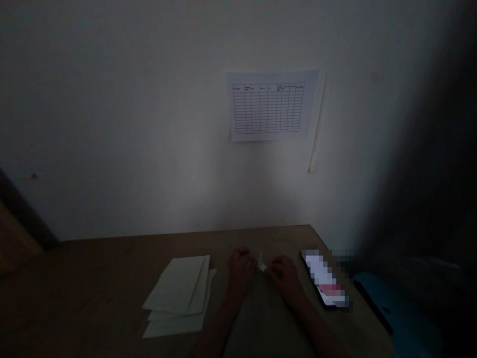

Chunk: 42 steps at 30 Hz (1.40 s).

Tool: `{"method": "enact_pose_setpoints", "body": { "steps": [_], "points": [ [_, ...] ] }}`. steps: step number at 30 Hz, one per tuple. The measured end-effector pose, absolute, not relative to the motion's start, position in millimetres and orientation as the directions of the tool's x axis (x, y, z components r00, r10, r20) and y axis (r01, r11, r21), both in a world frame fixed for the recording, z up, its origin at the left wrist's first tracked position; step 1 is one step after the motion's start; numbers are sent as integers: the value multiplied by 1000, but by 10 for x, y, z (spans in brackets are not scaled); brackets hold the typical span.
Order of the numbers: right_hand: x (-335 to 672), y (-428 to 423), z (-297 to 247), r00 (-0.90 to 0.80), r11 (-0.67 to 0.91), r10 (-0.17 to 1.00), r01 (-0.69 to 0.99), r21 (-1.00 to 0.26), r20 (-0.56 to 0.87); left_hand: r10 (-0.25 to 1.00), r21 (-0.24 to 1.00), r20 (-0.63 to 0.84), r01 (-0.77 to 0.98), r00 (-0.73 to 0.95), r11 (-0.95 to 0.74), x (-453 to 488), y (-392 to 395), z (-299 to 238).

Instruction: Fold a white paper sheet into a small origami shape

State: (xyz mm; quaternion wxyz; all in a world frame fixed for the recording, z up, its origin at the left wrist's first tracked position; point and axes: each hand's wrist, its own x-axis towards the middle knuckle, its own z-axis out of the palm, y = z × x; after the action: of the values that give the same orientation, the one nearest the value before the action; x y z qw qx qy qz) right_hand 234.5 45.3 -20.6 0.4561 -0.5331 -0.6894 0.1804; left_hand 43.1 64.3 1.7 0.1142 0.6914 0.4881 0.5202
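Note:
A small piece of folded white paper (262,265) is held up just above the table, between my two hands. My right hand (285,272) pinches its right side with thumb and fingers together. On the other side, the curled fingers of my left hand (241,266) close on its left edge; the dim light blurs their exact grip. To the left of my left hand lies a loose stack of paper sheets (179,286), fanned out unevenly. Faint lines show on the sheets.
The brown table (112,268) meets a pale wall (130,124). Taped there is a printed chart (268,107). A phone (324,278) with a lit, blurred screen lies near the table's right edge. Beyond that edge is a blue chair-like surface (398,313).

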Motion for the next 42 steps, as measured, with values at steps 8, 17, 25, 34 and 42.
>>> {"method": "enact_pose_setpoints", "body": {
  "steps": [8, 17, 25, 34, 42],
  "points": [
    [2352, 453, -215, 18, 347, 904, 555, -756, 428, 817, 651, 577, 603, 2, -462, 422, 645, 29],
    [2550, 512, -144, 197, 266, 905, 432, -862, 378, 849, 591, 526, 701, 39, -399, 352, 730, -8],
    [2550, 491, -147, 72, 302, 925, 452, -839, 372, 893, 572, 441, 741, 85, -353, 349, 700, 24],
    [2541, 555, -273, 65, 318, 918, 467, -825, 391, 933, 546, 301, 766, 197, -338, 386, 670, 60],
    [2498, 512, -280, 15, 374, 899, 495, -784, 438, 941, 542, 288, 780, 179, -315, 397, 640, 97]
  ]
}}
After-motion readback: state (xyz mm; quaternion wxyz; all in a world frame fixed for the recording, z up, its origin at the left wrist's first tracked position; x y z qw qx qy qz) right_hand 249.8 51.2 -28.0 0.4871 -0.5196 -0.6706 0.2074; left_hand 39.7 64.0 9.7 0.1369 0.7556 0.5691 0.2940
